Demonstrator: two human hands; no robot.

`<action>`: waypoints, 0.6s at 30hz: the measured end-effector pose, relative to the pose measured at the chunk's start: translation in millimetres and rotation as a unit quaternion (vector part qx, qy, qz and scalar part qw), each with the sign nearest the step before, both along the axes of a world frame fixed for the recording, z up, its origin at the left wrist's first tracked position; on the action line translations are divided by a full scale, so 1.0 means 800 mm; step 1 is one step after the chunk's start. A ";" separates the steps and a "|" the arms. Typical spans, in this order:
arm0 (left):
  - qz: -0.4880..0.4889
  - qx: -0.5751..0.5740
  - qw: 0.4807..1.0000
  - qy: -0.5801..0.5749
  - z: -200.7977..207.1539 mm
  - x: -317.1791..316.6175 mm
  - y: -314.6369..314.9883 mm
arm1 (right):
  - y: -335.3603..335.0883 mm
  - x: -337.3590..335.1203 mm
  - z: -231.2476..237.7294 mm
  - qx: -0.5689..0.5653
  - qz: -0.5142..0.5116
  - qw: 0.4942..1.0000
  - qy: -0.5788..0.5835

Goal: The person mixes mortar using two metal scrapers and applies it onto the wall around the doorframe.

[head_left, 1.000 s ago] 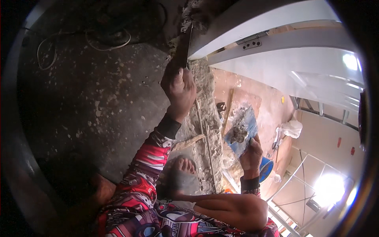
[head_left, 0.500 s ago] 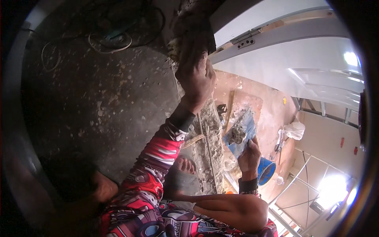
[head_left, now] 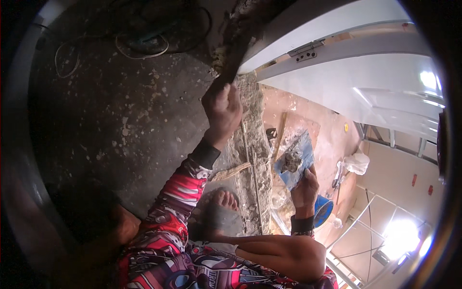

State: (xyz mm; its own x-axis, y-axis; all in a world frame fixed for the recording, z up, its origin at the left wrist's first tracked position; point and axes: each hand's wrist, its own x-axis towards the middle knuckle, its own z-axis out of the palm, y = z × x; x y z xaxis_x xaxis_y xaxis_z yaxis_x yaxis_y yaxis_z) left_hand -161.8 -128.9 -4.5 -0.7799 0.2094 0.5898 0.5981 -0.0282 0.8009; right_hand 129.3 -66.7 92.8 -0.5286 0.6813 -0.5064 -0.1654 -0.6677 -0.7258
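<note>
Blue flat rectangular board point(head_left: 288, 179) w/ grey mortar-like lump point(head_left: 292, 162) on top: R of centre, above pinkish floor point(head_left: 332, 139), in R hand point(head_left: 304, 190); fingers pinch near corner, thumb on upper face, prob. to keep board flat so lump won't slide. Dark flat straight-edged tool point(head_left: 234, 62), upper ctr.: L hand point(head_left: 222, 108) closed round near end, fingers curled tight, arm outstretched, prob. so far part reaches alongside white door frame point(head_left: 337, 21); exact contact too dark to tell. Btwn hands: rough grey concrete strip point(head_left: 255, 103), w/ thin rod point(head_left: 246, 139) lengthwise & splintered pale wood piece point(head_left: 231, 172) at its edge. Outer: blue round bucket point(head_left: 323, 209) beside R wrist; white panelled door point(head_left: 332, 82) on metal hinge point(head_left: 306, 56)
</note>
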 end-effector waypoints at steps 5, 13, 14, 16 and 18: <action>0.016 -0.041 0.995 -0.089 0.001 -0.012 0.015 | 0.001 0.012 0.001 -0.015 -0.012 1.000 0.001; -0.013 -0.031 0.993 -0.109 0.017 -0.038 -0.011 | -0.002 0.018 -0.003 -0.010 -0.019 1.000 0.016; -0.043 -0.019 0.989 -0.142 0.008 -0.035 -0.024 | -0.001 0.021 -0.004 -0.012 -0.031 0.999 0.016; -0.031 -0.010 0.983 -0.182 0.000 -0.029 -0.047 | -0.001 0.026 -0.005 -0.016 -0.033 0.999 0.020; -0.060 -0.092 0.953 -0.284 -0.021 -0.014 -0.065 | 0.001 0.030 -0.007 -0.016 -0.035 0.999 0.021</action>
State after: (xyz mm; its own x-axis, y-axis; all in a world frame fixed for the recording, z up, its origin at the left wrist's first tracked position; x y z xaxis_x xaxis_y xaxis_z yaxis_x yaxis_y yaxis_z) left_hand -173.1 -180.9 -21.1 -0.9261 0.3763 0.0254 0.0687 0.1020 0.9924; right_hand 153.6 -66.1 87.5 -0.5006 0.7012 -0.5077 -0.2425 -0.6765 -0.6953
